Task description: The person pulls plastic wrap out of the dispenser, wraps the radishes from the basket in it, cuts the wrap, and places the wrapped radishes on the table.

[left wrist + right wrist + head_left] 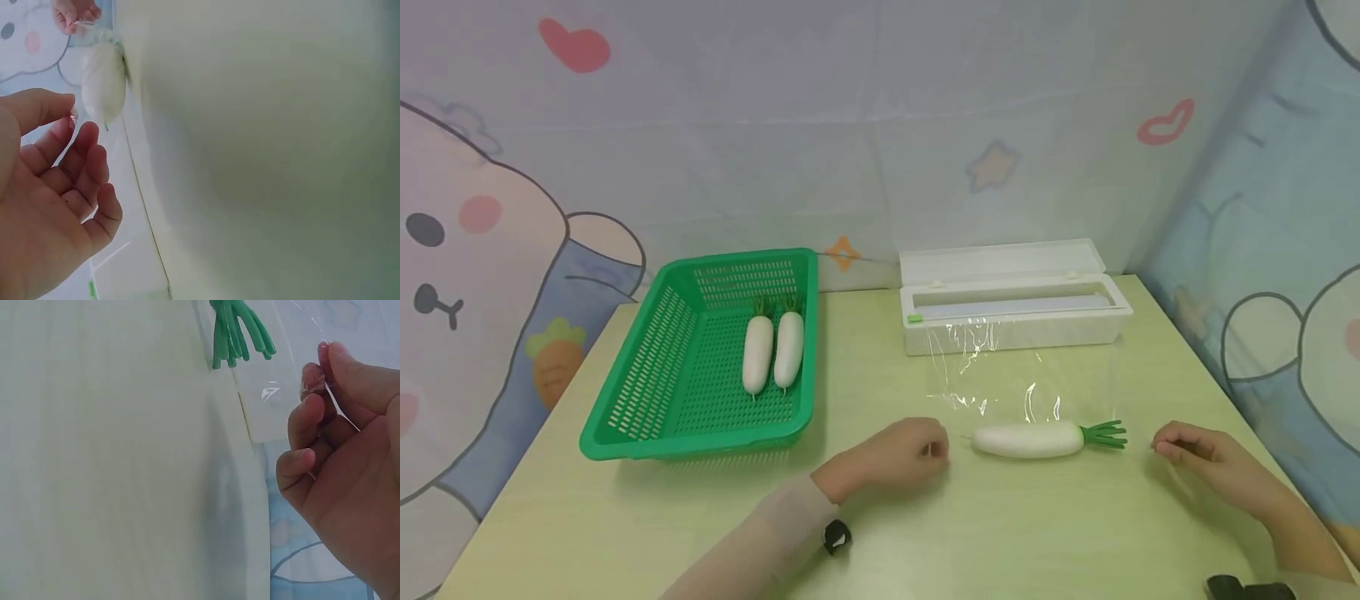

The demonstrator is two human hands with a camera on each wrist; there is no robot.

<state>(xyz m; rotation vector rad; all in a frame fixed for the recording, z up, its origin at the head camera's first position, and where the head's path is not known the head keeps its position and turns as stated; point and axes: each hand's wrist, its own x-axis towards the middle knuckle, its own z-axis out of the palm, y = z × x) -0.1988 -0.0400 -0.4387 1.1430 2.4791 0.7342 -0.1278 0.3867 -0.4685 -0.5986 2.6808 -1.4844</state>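
Clear plastic wrap stretches out of the white wrap dispenser toward a white radish with green stalks lying on the table. At the radish's tip end, my left hand pinches the wrap between thumb and forefinger. Beyond the green stalks, my right hand pinches the other side of the wrap; in the right wrist view the film bunches at its fingertips. The radish also shows between both hands in the left wrist view. Near the radish the film's front edge is hard to see.
A green basket stands at the left of the table, holding two white radishes side by side. The dispenser's lid is raised toward the back wall cloth. A green slider sits at the dispenser's left end.
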